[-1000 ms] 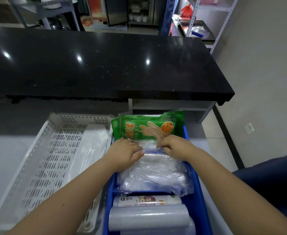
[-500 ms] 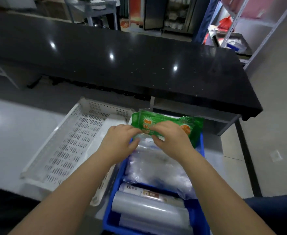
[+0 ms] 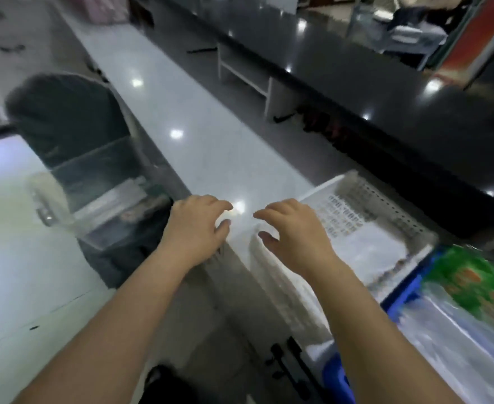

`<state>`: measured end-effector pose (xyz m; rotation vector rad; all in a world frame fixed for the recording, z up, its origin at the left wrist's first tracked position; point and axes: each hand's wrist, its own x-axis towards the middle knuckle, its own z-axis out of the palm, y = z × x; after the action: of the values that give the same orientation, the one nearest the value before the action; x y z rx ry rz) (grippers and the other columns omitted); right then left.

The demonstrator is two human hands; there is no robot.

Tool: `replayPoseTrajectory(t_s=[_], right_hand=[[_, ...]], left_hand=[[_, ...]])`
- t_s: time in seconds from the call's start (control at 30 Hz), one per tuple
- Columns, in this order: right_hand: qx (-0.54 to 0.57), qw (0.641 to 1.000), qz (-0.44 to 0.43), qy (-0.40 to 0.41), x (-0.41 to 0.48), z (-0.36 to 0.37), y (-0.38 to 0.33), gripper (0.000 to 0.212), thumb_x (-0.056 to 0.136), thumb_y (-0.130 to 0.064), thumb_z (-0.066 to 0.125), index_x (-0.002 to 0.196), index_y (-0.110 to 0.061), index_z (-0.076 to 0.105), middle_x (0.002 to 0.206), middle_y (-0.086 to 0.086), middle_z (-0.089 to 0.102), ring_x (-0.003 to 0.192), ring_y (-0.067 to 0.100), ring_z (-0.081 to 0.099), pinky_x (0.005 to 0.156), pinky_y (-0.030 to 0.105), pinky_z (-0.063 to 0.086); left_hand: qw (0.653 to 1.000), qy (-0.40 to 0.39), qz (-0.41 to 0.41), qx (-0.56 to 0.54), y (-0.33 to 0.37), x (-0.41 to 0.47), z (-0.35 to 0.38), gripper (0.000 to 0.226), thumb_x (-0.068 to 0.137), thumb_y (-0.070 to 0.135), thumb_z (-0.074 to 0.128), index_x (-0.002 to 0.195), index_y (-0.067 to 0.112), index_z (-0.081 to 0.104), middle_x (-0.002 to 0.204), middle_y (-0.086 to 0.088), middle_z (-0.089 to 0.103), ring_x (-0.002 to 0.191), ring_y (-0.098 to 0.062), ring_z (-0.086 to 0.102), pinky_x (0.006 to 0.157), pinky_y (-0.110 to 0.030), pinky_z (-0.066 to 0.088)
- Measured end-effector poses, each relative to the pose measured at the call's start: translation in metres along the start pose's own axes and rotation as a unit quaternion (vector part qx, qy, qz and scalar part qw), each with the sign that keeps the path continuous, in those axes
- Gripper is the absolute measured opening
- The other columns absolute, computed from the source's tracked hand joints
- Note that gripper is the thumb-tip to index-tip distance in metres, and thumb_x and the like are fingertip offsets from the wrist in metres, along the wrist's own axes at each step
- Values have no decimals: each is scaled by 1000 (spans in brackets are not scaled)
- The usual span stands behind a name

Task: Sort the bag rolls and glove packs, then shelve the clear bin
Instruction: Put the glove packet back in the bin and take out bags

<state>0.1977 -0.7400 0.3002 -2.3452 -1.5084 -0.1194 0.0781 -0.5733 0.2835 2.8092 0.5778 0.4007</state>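
My left hand [image 3: 196, 225] and my right hand [image 3: 293, 228] hover side by side above the pale counter [image 3: 199, 135], fingers spread and holding nothing. A clear bin [image 3: 94, 193] stands to their left on a lower white surface, with something blurred inside. The white perforated tray [image 3: 385, 217] lies just right of my right hand. Further right, the blue bin [image 3: 403, 293] holds the green glove pack [image 3: 473, 281] and clear plastic bags [image 3: 455, 339]. The view is blurred by motion.
A long black countertop [image 3: 385, 91] runs along the far side, with a white shelf unit [image 3: 245, 74] under it. A dark chair back [image 3: 62, 118] stands behind the clear bin. A black object [image 3: 286, 368] lies near the blue bin's front corner.
Both hands have left the green glove pack in the blue bin and moved left, now open over the counter. The view has swung left, bringing the clear bin into sight.
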Motion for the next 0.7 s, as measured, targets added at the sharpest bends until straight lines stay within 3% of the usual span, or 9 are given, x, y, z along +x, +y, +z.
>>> replayPoseTrajectory(t_s=[0.17,0.33,0.7], right_hand=[[-11,996,-78,-37,100,67,-119,31,77,-22,69,107,-18,68,103,3,68,98,32,57,79,42,47],[9,987,-137,-81,178,137,-214,43,83,-31,66,125,-26,58,123,-3,61,115,25,50,92,39,44],[43,974,-149,-165,310,237,-281,43,85,-29,66,127,-25,57,126,-4,60,118,21,49,97,40,43]], left_hand=[[995,31,-90,18,-151,-37,-44,29,87,35,57,114,28,65,111,3,66,103,-25,57,82,-39,42],[984,31,-177,20,-284,-69,-75,30,86,37,58,114,28,65,113,2,67,105,-25,56,84,-41,46],[957,-1,-289,-29,-444,-53,-69,34,88,36,57,120,27,62,119,2,63,110,-24,53,89,-38,45]])
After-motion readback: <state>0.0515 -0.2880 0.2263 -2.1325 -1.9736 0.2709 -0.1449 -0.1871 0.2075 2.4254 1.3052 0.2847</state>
